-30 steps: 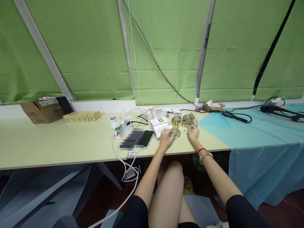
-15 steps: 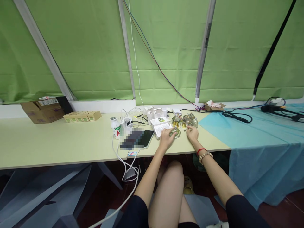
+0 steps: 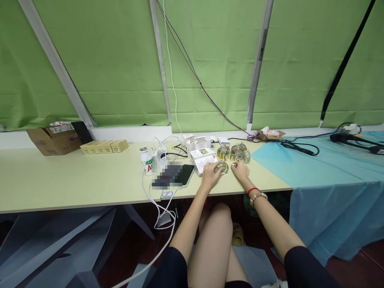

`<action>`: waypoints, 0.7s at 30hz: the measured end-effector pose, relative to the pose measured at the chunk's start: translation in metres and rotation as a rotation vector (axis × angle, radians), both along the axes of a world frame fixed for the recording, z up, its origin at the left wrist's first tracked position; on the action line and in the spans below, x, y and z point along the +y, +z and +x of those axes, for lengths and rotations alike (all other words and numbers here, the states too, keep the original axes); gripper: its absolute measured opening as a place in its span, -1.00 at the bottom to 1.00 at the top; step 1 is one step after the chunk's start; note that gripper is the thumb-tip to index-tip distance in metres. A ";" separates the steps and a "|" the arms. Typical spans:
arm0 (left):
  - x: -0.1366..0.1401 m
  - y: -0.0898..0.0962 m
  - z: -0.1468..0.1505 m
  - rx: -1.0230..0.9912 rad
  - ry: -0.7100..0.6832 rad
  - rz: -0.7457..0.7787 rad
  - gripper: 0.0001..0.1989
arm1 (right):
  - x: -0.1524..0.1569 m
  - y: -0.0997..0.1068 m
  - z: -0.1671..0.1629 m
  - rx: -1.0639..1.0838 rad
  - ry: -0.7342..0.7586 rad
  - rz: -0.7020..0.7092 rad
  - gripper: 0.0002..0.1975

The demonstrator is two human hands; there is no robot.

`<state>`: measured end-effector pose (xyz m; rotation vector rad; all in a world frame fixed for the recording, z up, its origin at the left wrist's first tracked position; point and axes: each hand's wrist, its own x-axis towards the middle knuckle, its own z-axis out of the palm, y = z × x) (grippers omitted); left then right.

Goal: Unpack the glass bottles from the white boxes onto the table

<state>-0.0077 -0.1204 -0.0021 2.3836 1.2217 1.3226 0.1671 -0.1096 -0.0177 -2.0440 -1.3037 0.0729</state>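
My left hand [image 3: 210, 175] is closed around the side of a round clear glass bottle [image 3: 222, 168], which lies tilted near the table's front part. Just right of it, my right hand [image 3: 241, 171] has its thumb and fingers pinched together low over the tabletop. Something small and pale may be at those fingertips, too small to name. Behind both hands stand several more glass bottles with gold parts, one glass bottle [image 3: 223, 153] behind the held one and a cluster of glass bottles [image 3: 238, 151] beyond my right hand.
An open booklet [image 3: 204, 159] and white boxes [image 3: 196, 143] lie left of the bottles. Farther left are a phone [image 3: 184, 176], a white bottle [image 3: 148, 166] and tangled white cables. Yellow boxes [image 3: 105, 146] and a carton [image 3: 55, 141] stand at far left; blue cloth [image 3: 324, 168] covers the right side.
My right hand has shifted slightly left and down, toward the bottle in my left hand, and its fingertips now pinch at the small spot on the table. My left hand stays put.
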 end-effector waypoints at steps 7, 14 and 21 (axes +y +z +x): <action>-0.002 0.001 0.001 -0.032 0.003 -0.009 -0.70 | 0.001 -0.002 0.003 0.054 0.010 0.017 -0.72; -0.002 0.001 0.001 -0.045 -0.008 -0.026 -0.67 | -0.001 -0.002 0.007 0.189 -0.024 0.088 -0.72; -0.004 0.003 0.000 -0.030 0.007 -0.022 -0.69 | 0.000 -0.004 0.010 0.227 -0.010 0.123 -0.72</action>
